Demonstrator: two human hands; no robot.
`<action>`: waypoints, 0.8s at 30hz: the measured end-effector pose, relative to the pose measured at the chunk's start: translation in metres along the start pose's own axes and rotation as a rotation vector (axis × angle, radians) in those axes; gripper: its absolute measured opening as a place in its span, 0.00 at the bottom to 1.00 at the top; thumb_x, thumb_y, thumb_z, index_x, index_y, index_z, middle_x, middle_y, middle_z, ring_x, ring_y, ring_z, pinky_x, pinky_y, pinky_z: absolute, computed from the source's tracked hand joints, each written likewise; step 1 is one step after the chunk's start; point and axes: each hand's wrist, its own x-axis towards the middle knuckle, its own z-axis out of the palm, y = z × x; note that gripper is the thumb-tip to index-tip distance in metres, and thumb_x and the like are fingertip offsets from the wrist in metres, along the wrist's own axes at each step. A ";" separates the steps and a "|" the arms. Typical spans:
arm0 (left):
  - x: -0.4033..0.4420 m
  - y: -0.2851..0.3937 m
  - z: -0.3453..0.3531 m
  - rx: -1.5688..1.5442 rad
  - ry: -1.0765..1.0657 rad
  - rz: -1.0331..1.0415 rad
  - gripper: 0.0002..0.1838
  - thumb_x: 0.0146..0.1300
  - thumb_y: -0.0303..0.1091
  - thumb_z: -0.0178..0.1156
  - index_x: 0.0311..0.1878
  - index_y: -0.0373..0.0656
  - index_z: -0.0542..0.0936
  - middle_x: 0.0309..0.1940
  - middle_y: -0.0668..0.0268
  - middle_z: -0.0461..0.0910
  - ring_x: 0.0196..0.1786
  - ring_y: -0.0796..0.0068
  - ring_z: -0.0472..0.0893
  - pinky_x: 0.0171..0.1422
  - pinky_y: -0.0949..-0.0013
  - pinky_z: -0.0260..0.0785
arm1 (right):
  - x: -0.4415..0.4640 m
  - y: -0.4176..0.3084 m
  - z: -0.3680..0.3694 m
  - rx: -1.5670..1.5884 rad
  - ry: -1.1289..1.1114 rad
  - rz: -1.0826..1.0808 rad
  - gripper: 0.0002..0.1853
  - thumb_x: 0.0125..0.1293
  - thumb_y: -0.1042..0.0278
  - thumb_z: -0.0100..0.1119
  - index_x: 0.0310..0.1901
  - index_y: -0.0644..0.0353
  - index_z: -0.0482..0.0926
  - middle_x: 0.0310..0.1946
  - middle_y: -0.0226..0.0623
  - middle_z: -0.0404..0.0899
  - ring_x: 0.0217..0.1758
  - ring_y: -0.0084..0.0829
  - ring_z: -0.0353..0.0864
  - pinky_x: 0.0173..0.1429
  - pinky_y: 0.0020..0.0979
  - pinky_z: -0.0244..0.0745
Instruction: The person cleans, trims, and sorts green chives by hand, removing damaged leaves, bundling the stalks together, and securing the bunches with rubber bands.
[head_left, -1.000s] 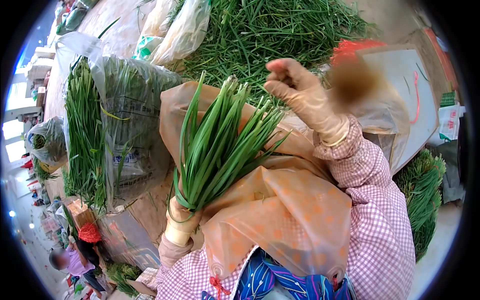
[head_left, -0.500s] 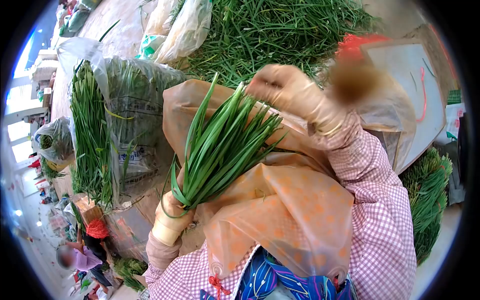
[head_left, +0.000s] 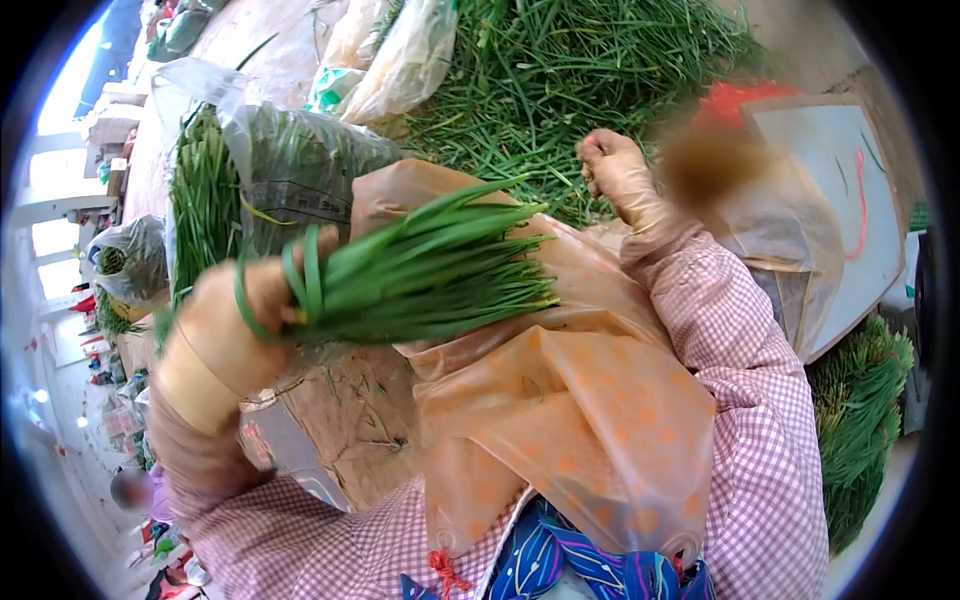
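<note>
Blurred by motion, my left hand (head_left: 235,310) is closed round one end of a bunch of long green leaves (head_left: 430,270). The bunch lies nearly level, its cut ends pointing right above the translucent orange-dotted apron (head_left: 560,400). My gloved right hand (head_left: 614,170) is away from the bunch, at the lower right edge of the loose green pile (head_left: 580,80). Its fingers are curled together, and what they hold, if anything, is too small to make out.
A plastic bag of upright greens (head_left: 300,170) stands at the left. Red strings (head_left: 745,98) and a pale board (head_left: 850,200) are at the right, above more bundled greens (head_left: 855,430). Another person (head_left: 155,495) is at the far lower left.
My left hand has moved up and left, swinging the bunch from steeply slanted to nearly level. My right hand has drawn away from the bunch's cut ends toward the right. The view has shifted slightly.
</note>
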 end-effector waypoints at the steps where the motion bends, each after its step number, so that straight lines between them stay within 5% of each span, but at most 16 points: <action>1: 0.008 0.007 -0.022 0.248 0.038 -0.026 0.33 0.49 0.16 0.64 0.62 0.50 0.75 0.41 0.57 0.85 0.43 0.61 0.86 0.45 0.64 0.79 | 0.005 0.011 -0.001 0.123 -0.073 -0.020 0.07 0.67 0.64 0.59 0.41 0.56 0.76 0.28 0.34 0.81 0.27 0.23 0.77 0.30 0.29 0.74; 3: 0.035 0.008 -0.058 0.477 0.046 0.076 0.29 0.50 0.21 0.64 0.58 0.50 0.77 0.35 0.54 0.83 0.37 0.52 0.84 0.38 0.59 0.76 | 0.003 0.018 0.008 0.381 -0.265 0.036 0.14 0.66 0.61 0.62 0.48 0.55 0.72 0.32 0.34 0.80 0.28 0.27 0.79 0.31 0.30 0.75; 6: 0.064 0.032 -0.077 0.772 0.226 0.107 0.24 0.54 0.28 0.62 0.57 0.50 0.76 0.30 0.54 0.81 0.34 0.47 0.81 0.36 0.55 0.73 | -0.002 0.029 0.039 0.860 -0.646 0.279 0.32 0.64 0.40 0.60 0.62 0.50 0.64 0.49 0.45 0.78 0.45 0.42 0.81 0.50 0.43 0.79; 9: 0.062 0.024 -0.053 0.648 0.209 -0.010 0.35 0.53 0.21 0.59 0.66 0.54 0.69 0.35 0.52 0.81 0.35 0.46 0.81 0.37 0.53 0.74 | -0.005 0.003 0.060 1.155 -0.752 0.191 0.44 0.63 0.32 0.52 0.71 0.52 0.53 0.58 0.48 0.72 0.55 0.48 0.76 0.61 0.49 0.73; 11: 0.048 0.013 -0.011 0.750 0.192 -0.188 0.48 0.49 0.19 0.60 0.74 0.58 0.56 0.32 0.56 0.80 0.33 0.52 0.83 0.35 0.55 0.77 | 0.004 -0.010 0.066 1.223 -0.809 0.081 0.46 0.64 0.30 0.49 0.72 0.55 0.51 0.59 0.49 0.71 0.58 0.48 0.75 0.62 0.49 0.73; 12: 0.037 0.004 0.013 0.853 0.163 -0.185 0.48 0.53 0.35 0.65 0.76 0.52 0.50 0.24 0.65 0.75 0.23 0.67 0.82 0.22 0.61 0.74 | 0.008 -0.017 0.068 1.283 -0.855 -0.035 0.48 0.64 0.28 0.46 0.73 0.58 0.50 0.60 0.49 0.70 0.60 0.47 0.74 0.63 0.49 0.72; 13: 0.024 -0.007 0.038 0.869 0.152 -0.211 0.49 0.53 0.33 0.63 0.77 0.48 0.49 0.25 0.64 0.76 0.21 0.69 0.81 0.20 0.63 0.73 | 0.005 -0.029 0.064 1.393 -0.922 0.015 0.37 0.67 0.35 0.49 0.67 0.56 0.63 0.60 0.44 0.71 0.64 0.42 0.72 0.62 0.44 0.74; 16: -0.015 -0.026 0.117 0.683 0.243 -0.287 0.50 0.49 0.26 0.61 0.76 0.44 0.49 0.26 0.62 0.75 0.22 0.63 0.80 0.23 0.62 0.73 | 0.022 -0.022 0.076 0.888 -0.508 -0.035 0.19 0.69 0.51 0.57 0.49 0.58 0.78 0.45 0.36 0.81 0.44 0.31 0.81 0.53 0.31 0.77; 18: -0.030 -0.026 0.152 0.476 0.380 -0.316 0.51 0.47 0.25 0.62 0.76 0.43 0.50 0.27 0.60 0.75 0.24 0.58 0.80 0.25 0.61 0.73 | 0.022 -0.036 0.074 0.509 -0.306 -0.203 0.08 0.68 0.63 0.59 0.41 0.57 0.81 0.31 0.28 0.81 0.34 0.22 0.77 0.45 0.26 0.76; 20: -0.037 -0.020 0.169 0.345 0.402 -0.362 0.49 0.50 0.25 0.62 0.76 0.43 0.50 0.33 0.56 0.78 0.29 0.53 0.81 0.29 0.58 0.74 | 0.005 -0.082 0.049 0.322 -0.205 -0.113 0.07 0.68 0.64 0.59 0.33 0.54 0.81 0.23 0.27 0.75 0.27 0.20 0.73 0.38 0.23 0.74; 22: -0.038 -0.019 0.179 0.226 0.433 -0.399 0.47 0.53 0.25 0.62 0.76 0.43 0.50 0.39 0.52 0.81 0.33 0.48 0.82 0.33 0.56 0.75 | 0.014 -0.104 0.008 0.383 -0.070 -0.260 0.07 0.69 0.65 0.56 0.33 0.55 0.80 0.19 0.24 0.69 0.21 0.18 0.66 0.27 0.21 0.64; 24: -0.040 -0.019 0.189 0.084 0.495 -0.382 0.49 0.51 0.24 0.62 0.76 0.44 0.49 0.48 0.49 0.80 0.40 0.45 0.82 0.39 0.56 0.76 | 0.037 -0.108 -0.046 0.654 -0.175 -0.408 0.08 0.71 0.66 0.51 0.38 0.56 0.79 0.16 0.21 0.65 0.16 0.17 0.59 0.18 0.21 0.54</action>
